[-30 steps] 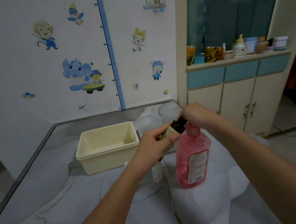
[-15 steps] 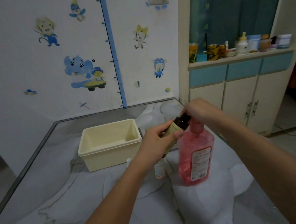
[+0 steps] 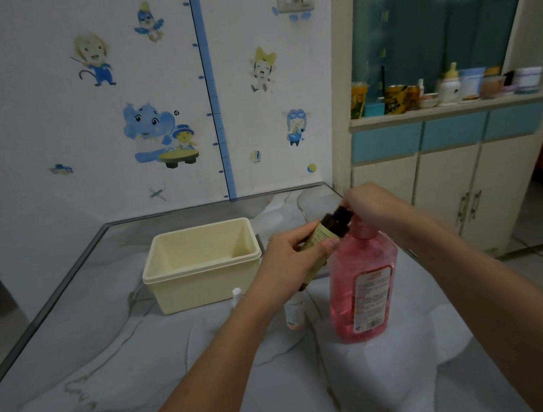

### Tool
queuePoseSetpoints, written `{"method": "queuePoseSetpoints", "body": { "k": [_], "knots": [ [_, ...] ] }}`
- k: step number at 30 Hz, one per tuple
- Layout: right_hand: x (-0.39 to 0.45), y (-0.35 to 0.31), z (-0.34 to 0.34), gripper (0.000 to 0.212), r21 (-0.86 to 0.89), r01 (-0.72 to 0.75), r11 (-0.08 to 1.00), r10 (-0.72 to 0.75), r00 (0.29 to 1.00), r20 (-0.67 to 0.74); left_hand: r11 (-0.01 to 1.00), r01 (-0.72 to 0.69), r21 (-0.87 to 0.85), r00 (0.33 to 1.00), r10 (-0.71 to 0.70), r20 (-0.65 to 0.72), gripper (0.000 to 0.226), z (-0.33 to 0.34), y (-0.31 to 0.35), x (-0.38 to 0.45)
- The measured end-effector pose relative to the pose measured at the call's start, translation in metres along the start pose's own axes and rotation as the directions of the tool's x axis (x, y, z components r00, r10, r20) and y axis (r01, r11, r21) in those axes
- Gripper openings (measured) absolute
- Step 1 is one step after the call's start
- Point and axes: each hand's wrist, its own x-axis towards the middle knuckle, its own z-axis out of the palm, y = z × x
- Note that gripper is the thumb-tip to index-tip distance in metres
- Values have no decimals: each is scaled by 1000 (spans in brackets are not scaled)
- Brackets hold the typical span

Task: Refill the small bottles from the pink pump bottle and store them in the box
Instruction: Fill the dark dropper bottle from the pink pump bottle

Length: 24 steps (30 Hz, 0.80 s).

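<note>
A left hand (image 3: 291, 258) grips one tilted brown bottle (image 3: 327, 231); the right hand (image 3: 372, 208) curls over the one pink pump bottle (image 3: 363, 283). One cream box (image 3: 204, 280) and two small bottles (image 3: 294, 313) stand mid-table.

A single wide-angle camera is sitting at head height on the person, looking forward and downward over both forearms onto the table (image 3: 76, 363). The near table edge is lying close beneath the lens, and the forearms are running in from the bottom edge of the frame. Farther off, it is facing the stickered wall (image 3: 46, 131) straight ahead, with the cabinet (image 3: 451, 189) bending at the right edge.
</note>
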Motion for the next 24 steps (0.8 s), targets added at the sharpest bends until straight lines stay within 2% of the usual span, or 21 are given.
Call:
{"method": "queuePoseSetpoints", "body": {
  "k": [3,7,11,14,20,24],
  "knots": [
    [-4,1,-13,26,37,34,999,-34,999,-4,1000,-4,-29,1000,4,2,35,0,5,0],
    [-11,1,-15,25,-17,63,998,-63,998,-21,999,-32,-35,999,33,11,35,1,4,-1],
    [-6,-4,-2,24,-116,-17,993,16,1000,-11,1000,-21,-13,1000,21,4,34,3,-4,0],
    [-3,-7,2,25,-125,-21,992,20,1000,-9,1000,-8,12,1000,8,-3,37,2,-6,0],
    [-9,2,-13,16,-51,65,997,-65,998,8,1000,14,3,1000,-14,2,36,0,5,3],
    [-9,4,-21,26,5,102,995,-102,995,-4,999,18,39,1000,-18,12,38,-3,9,4]
  ]
}}
